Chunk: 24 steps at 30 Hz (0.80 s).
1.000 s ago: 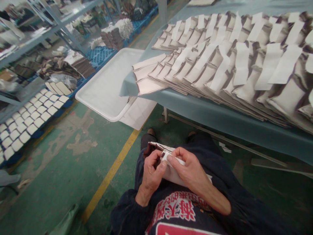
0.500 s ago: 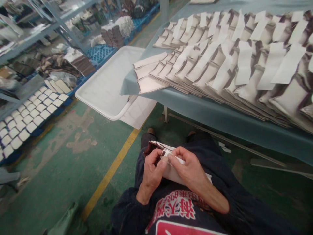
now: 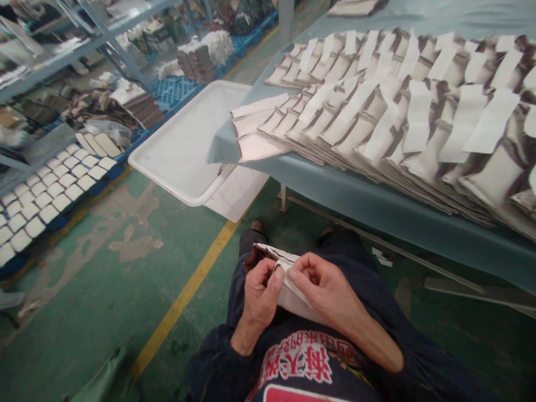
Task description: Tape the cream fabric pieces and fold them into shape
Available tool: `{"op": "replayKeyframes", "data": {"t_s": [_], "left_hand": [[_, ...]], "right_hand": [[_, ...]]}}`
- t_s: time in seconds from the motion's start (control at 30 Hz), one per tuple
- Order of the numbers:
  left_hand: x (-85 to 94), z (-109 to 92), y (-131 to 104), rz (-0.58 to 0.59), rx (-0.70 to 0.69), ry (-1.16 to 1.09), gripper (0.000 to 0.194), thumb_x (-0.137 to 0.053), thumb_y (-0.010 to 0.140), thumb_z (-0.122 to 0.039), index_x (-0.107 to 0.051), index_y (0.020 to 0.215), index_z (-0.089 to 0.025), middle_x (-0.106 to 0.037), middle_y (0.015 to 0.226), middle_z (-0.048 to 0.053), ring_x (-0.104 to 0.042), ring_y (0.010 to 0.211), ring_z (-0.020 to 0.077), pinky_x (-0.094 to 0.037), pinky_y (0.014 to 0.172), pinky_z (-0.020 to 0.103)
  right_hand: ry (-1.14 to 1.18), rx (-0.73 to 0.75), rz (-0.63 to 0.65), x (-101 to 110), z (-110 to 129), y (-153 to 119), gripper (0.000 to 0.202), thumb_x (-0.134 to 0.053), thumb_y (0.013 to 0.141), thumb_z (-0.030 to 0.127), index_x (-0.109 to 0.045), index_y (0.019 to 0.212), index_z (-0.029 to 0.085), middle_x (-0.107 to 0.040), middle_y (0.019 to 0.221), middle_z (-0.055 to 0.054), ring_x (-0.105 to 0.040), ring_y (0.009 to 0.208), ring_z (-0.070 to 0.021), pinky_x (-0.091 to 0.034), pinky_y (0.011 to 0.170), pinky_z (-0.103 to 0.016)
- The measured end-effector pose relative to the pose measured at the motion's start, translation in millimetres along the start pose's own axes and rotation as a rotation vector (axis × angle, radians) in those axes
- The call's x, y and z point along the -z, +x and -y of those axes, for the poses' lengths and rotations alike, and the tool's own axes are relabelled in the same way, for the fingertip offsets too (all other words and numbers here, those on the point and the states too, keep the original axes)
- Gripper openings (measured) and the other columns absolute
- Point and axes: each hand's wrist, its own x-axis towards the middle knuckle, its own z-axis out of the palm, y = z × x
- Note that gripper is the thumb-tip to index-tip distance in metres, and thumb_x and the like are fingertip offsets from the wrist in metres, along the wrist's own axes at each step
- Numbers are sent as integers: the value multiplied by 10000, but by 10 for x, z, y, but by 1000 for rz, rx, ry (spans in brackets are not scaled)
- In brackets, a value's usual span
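Observation:
A folded white fabric piece (image 3: 293, 298) with dark brown lining at its left end lies across my lap. My left hand (image 3: 260, 293) pinches its upper edge near the brown part. Close beside it, my right hand (image 3: 329, 287) has thumb and forefinger pressed together on the same edge. The two sets of fingertips are a small distance apart. Anything smaller between the fingers is too blurred to make out.
A blue-grey covered table (image 3: 335, 181) ahead bears rows of overlapping white fabric pieces (image 3: 352, 128). Left of it stands a white plastic tub (image 3: 180, 145). Farther left are blue pallets (image 3: 171, 86) with stacked goods and metal shelving (image 3: 113, 53).
The fingertips of my right hand have parted slightly from my left hand's. The white strip that stuck up between them now lies lower against the fabric. The view has shifted slightly.

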Motion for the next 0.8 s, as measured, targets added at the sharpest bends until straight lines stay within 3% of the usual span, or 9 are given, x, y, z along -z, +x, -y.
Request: {"op": "replayKeyframes", "data": {"t_s": [0.23,0.43,0.57,0.8], "left_hand": [[26,-146,13,116,-70,68,330,-567,963,-437,-578,760,-176,-455,618,-53,-352,535,93,-291,507,227],[6,-294,57,182,-166,176,309,-541,983,-384,-584,760,-173,-488,624,-49,-394,548,97,-322,524,225],[-10,-402,62,236,-193,232,271,-508,1009,-340,-588,807,-178,-535,657,-39,-441,568,105,-342,534,228],[-10,-532,40,308,-393,450,208,-419,1041,-208,-554,882,-196,-579,771,-5,-522,697,136,-389,672,264]], "right_hand": [[20,63,174,260,87,78,222,-650,860,417,-618,831,199,-565,670,27,-487,593,-122,-372,537,-245],[104,35,379,375,184,204,458,-715,803,613,-561,783,182,-486,658,44,-407,586,-104,-304,517,-235],[136,55,404,385,169,252,548,-697,789,706,-528,768,184,-448,673,47,-373,604,-102,-288,524,-233],[248,76,474,369,94,228,644,-587,797,829,-464,747,199,-385,663,64,-310,580,-86,-260,492,-216]]}}
